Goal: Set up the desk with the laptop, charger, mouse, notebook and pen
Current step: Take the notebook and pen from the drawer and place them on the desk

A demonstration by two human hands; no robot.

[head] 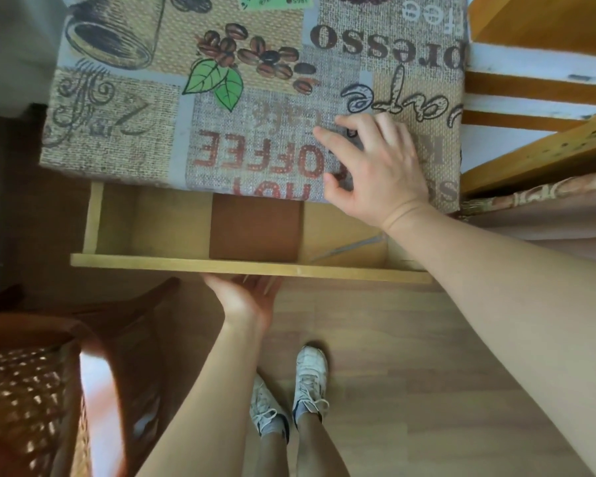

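The desk is covered with a coffee-print cloth. Its wooden drawer stands pulled out below the desk's front edge. A flat brown rectangle, perhaps the notebook, lies in the drawer. A thin grey stick, perhaps the pen, lies slanted to its right. My right hand rests on the cloth near the desk's front right, its fingers curled round a small dark object, perhaps the mouse, mostly hidden. My left hand is palm up against the drawer front, its fingertips hidden behind the board.
A wicker chair with a brown frame stands at the lower left. Yellow wooden shelves adjoin the desk on the right. My feet in white shoes stand on the laminate floor below the drawer.
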